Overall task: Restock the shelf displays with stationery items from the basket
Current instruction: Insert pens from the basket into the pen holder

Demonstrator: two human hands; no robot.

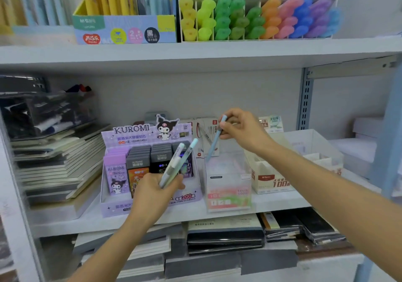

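Note:
My left hand [155, 191] grips a small bunch of pastel pens [177, 162] in front of the purple Kuromi display box [150, 205]; their caps point up and to the right. My right hand [241, 128] pinches a single light blue pen [215, 139] near its top. That pen hangs tip down over the clear plastic pen holder [228, 186] on the middle shelf [280, 204]. The basket is out of view.
A white cardboard display box [272, 181] stands right of the clear holder, then a clear divided tray [322, 149]. Notebooks [58, 157] are stacked at the left. Highlighters [256, 19] and pen boxes [124, 27] fill the upper shelf. More notebooks [226, 234] lie below.

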